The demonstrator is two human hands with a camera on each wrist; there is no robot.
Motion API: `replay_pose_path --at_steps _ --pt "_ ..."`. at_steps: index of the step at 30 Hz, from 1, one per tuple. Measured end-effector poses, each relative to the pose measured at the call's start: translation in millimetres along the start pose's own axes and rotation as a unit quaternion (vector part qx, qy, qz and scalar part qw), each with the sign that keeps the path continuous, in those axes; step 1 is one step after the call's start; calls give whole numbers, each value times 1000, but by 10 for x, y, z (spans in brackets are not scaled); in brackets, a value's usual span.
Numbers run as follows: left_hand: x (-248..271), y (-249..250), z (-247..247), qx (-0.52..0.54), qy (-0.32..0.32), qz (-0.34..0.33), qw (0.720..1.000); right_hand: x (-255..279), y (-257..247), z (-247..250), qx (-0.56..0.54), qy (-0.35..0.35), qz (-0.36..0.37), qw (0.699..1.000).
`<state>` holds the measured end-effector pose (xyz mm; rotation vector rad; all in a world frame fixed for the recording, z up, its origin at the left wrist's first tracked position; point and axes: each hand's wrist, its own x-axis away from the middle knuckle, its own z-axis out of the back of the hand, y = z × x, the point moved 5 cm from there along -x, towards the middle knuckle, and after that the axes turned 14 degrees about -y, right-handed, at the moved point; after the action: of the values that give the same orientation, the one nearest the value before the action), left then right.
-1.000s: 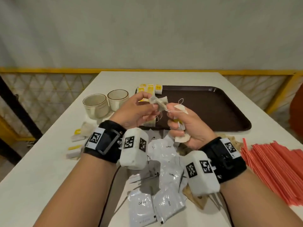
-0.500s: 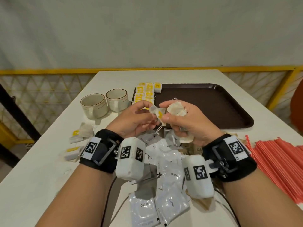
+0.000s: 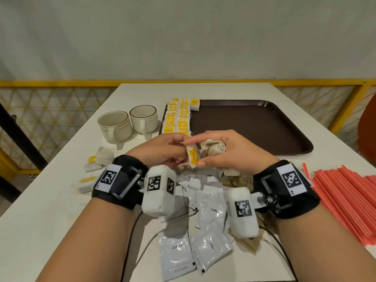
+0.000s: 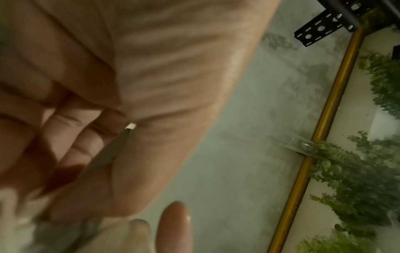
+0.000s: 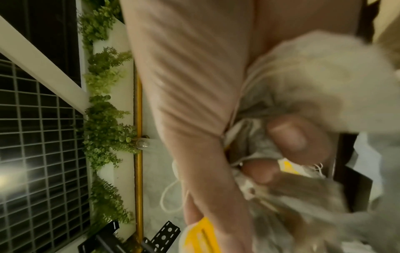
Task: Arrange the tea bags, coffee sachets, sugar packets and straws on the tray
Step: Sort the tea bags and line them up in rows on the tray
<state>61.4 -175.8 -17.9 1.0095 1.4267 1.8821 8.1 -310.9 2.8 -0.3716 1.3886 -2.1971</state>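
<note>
Spanning white table [image 3: 50, 210], yellow railing [image 3: 61, 83] behind

Yellow-tagged tea bag [image 3: 192, 157] hanging upright between both hands, above counter. Bundle of crumpled tea bags [image 3: 213, 146] sitting just right of it. Dark brown tray [image 3: 264, 127] lying flat at far right; two rows of yellow-labelled tea bags [image 3: 177, 117] lining its left edge. White coffee sachets [image 3: 205, 216] sprawling in loose overlapping pile near front edge. Orange-red straws [image 3: 345, 202] lying parallel at right. Loose tea bags [image 3: 95, 165] resting at left. Brown sugar packets [image 3: 247, 181] peeking out, mostly hidden.
</note>
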Motion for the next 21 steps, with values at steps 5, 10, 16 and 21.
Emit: replay_pose_path --at_steps 5,10,16,21 --pt "-27 -75 -65 -8 -50 23 998 -12 22 -13 65 -21 -16 998" --pt "-46 -115 -57 -16 -59 33 998 -4 53 20 60 -2 -13 998" --pt "-57 -151 -28 -18 -58 39 997 -32 56 -43 90 -35 -22 995" --pt "-56 -140 -18 -22 -42 40 998 -37 61 -25 80 -12 -11 997"
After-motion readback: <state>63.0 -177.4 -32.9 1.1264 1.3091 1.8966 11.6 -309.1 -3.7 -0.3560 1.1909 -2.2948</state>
